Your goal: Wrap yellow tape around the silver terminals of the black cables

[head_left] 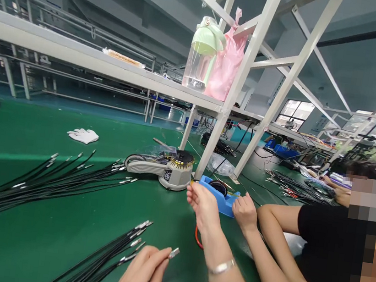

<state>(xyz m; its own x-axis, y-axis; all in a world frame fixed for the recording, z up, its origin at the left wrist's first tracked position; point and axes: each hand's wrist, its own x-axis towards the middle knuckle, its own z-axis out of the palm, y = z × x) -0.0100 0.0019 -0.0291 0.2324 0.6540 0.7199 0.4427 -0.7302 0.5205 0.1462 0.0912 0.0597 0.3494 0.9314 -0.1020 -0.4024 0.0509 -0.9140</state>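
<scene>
My left hand (143,274) pinches a black cable (159,257) ending in a metal connector at the bottom of the view. Just beside it lies a bundle of black cables (99,259) with metal tips. My right hand (203,208) reaches towards a blue tape holder (218,200), fingers extended; whether they hold anything is hard to tell. An orange-red wire loop (197,239) shows below that hand. A grey automatic tape dispenser (159,169) stands just left of my fingertips, and a larger spread of black cables (39,186) lies further left.
A co-worker's hand (244,213) rests by the blue holder, and a person in a black top (328,233) sits at the right. White gloves (83,135) lie on the green workbench (21,248). White shelf posts (214,149) rise behind the dispenser, with more cables (297,188) beyond.
</scene>
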